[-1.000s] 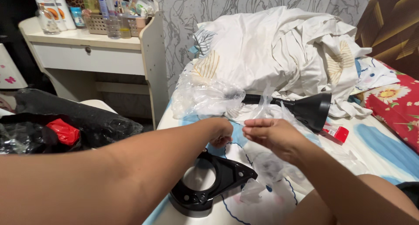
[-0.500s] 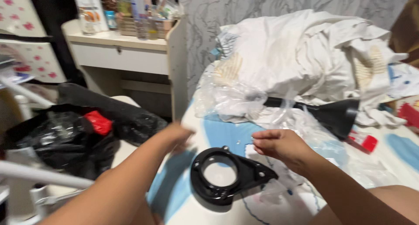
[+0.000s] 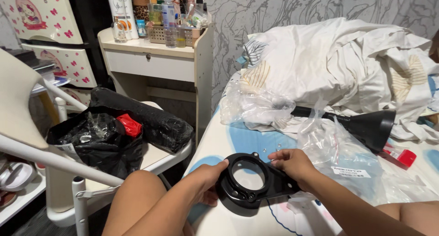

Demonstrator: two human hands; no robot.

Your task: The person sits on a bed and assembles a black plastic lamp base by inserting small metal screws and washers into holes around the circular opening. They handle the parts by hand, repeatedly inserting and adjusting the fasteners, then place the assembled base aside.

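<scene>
Black moulded plastic forms the ring bracket (image 3: 254, 181), a flat part with one large round opening and a tapering arm that runs off toward the right hand (image 3: 292, 165). The part lies directly between both hands, low on the blue-and-white sheet (image 3: 219, 144), close in front of the person's knee.

Left hand (image 3: 210, 181): thumb over the rim of the ring, fingers curled beneath the outer edge. It is closed on the ring end.

Right hand: fingers laid over the top edge where the ring narrows into the arm. It presses on the part; whether the fingers wrap fully underneath cannot be told from this view.

The hands are apart, one at each end, with the round opening exposed between them. The long axis of the bracket runs left to right and slightly away from the person, ring end nearer the left hand, arm end under the right. Both hands are in contact, so neither is nearer.

Beyond the right hand, touching its wrist side, lies a clear plastic bag (image 3: 340, 158). Further out past that bag rests a black funnel-shaped piece (image 3: 366, 124), mouth pointing away to the right. Two or three small bright beads or screws (image 3: 272, 148) sit on the sheet just beyond the fingertips of the right hand.
</scene>
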